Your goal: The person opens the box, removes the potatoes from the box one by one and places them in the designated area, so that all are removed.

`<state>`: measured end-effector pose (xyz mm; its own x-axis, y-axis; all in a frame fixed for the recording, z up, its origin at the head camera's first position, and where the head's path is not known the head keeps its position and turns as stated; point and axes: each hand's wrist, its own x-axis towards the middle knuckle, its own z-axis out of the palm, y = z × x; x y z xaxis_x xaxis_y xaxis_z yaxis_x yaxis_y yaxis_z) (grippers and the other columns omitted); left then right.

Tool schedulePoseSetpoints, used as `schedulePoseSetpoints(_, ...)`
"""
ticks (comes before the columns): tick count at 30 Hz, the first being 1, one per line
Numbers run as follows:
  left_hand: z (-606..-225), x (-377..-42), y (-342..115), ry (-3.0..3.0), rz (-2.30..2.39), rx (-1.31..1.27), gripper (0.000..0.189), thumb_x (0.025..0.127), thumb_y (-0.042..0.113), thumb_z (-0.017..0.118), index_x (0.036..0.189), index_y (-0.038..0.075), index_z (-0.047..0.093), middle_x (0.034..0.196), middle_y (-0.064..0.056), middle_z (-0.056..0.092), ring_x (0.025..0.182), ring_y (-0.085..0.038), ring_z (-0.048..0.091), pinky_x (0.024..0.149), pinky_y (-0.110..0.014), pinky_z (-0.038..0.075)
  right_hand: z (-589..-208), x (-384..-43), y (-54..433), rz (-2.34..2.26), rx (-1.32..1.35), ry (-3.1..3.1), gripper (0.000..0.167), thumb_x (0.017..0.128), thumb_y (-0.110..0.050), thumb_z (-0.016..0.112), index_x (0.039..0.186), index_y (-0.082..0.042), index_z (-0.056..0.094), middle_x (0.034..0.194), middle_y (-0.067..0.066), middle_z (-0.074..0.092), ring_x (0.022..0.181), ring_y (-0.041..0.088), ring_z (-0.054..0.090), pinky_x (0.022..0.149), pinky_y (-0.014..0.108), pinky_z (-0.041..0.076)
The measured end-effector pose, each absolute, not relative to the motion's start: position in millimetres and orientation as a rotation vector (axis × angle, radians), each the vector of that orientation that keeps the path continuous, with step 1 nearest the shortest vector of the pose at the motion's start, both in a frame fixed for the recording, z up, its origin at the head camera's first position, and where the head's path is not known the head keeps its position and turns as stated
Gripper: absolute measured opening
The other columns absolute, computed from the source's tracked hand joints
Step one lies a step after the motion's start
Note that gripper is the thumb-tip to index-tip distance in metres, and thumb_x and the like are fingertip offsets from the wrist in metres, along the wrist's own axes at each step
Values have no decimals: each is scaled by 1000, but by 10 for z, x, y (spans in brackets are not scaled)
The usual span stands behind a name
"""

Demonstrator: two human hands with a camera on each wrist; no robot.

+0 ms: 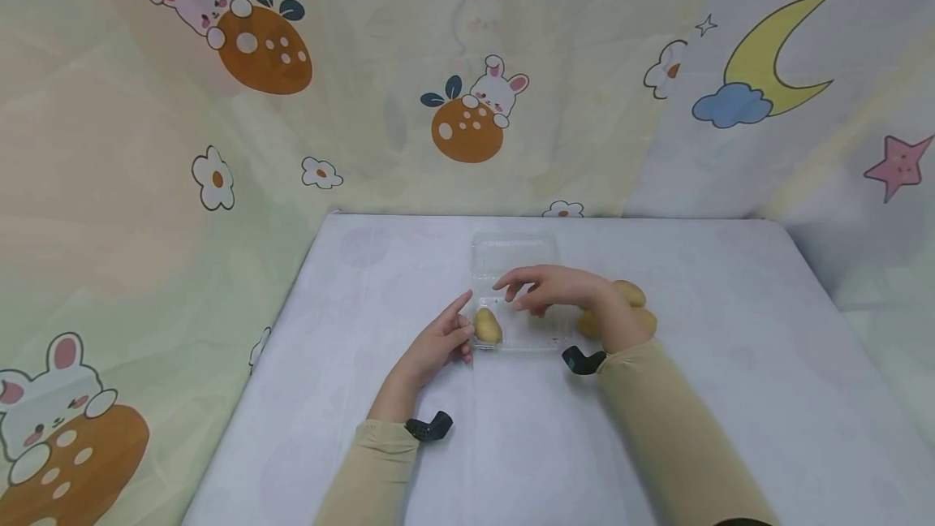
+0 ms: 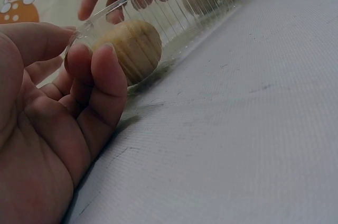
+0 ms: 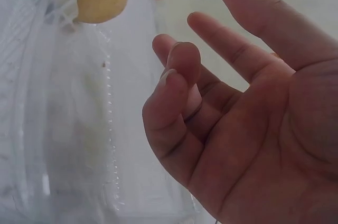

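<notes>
A clear plastic clamshell container (image 1: pixel 536 335) lies on the table with its lid (image 1: pixel 514 250) folded back toward the far side. One potato (image 1: pixel 487 326) sits in its near left corner, seen through the ribbed wall in the left wrist view. My left hand (image 1: pixel 437 341) pinches the container's left edge beside that potato, thumb at the rim and curled fingers against the wall. Above the tray my right hand (image 1: pixel 558 286) hovers, holding nothing, its fingers loosely bent. Palm and fingers (image 3: pixel 174 92) show in the right wrist view, apart from the potato.
More potatoes (image 1: pixel 628 293) lie on the table right of the container, partly hidden behind the right wrist. A white cloth covers the table (image 1: pixel 730 282). Behind it hangs a printed curtain (image 1: pixel 365 88) with rabbits, flowers and a moon. Each wrist wears a black camera (image 1: pixel 429 426).
</notes>
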<state>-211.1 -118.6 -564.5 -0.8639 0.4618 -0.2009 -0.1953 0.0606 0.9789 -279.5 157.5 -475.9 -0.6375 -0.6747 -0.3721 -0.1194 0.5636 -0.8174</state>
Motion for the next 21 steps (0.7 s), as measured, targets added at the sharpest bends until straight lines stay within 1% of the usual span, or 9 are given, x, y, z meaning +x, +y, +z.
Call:
schedulePoseSetpoints(3, -5646, -2110, -1186, 1876, 1859, 273, 66, 99, 27, 59, 156, 36, 25, 95, -4, 48, 75, -16, 54, 73, -32, 57, -4805, -2837, 1527, -1018, -645, 2098, 47, 96, -27, 63, 142, -24, 52, 131, 11, 58, 81, 22, 62, 79, 34, 54)
schedulePoseSetpoints(6, -5646, -2108, -1186, 1877, 1859, 285, 66, 99, 27, 59, 156, 36, 25, 95, -3, 48, 75, -15, 54, 73, -32, 57, -4828, -2864, 1471, -1016, -658, 2087, 47, 96, -27, 64, 141, -23, 53, 131, 8, 59, 82, 25, 63, 78, 35, 55)
schedulePoseSetpoints(10, -5647, -2105, -1187, 1883, 1852, 264, 63, 99, 29, 59, 153, 43, 29, 95, -3, 49, 76, -16, 55, 73, -33, 57, -4842, -2877, 1395, -1001, -674, 2081, 47, 95, -30, 66, 140, -27, 54, 132, 1, 59, 89, 31, 64, 78, 36, 55)
schedulePoseSetpoints(13, -5649, -2105, -1188, 1878, 1855, 246, 62, 98, 30, 60, 151, 45, 31, 95, -4, 49, 76, -17, 55, 74, -33, 57, -4866, -2874, 1349, -974, -688, 2078, 47, 93, -33, 67, 139, -32, 55, 135, -5, 59, 92, 32, 65, 78, 36, 55)
schedulePoseSetpoints(17, -5652, -2108, -1189, 1870, 1859, 251, 63, 98, 31, 60, 152, 44, 30, 96, -4, 49, 76, -16, 54, 73, -34, 57, -4919, -2877, 1294, -963, -698, 2058, 46, 92, -34, 68, 137, -35, 56, 137, -7, 57, 89, 33, 64, 75, 37, 54)
schedulePoseSetpoints(21, -5655, -2115, -1190, 1868, 1862, 266, 65, 98, 31, 60, 154, 41, 28, 96, -3, 48, 76, -15, 54, 72, -33, 57, -4972, -2892, 1250, -972, -686, 2035, 45, 91, -34, 69, 135, -34, 57, 138, -7, 56, 86, 34, 64, 70, 36, 54)
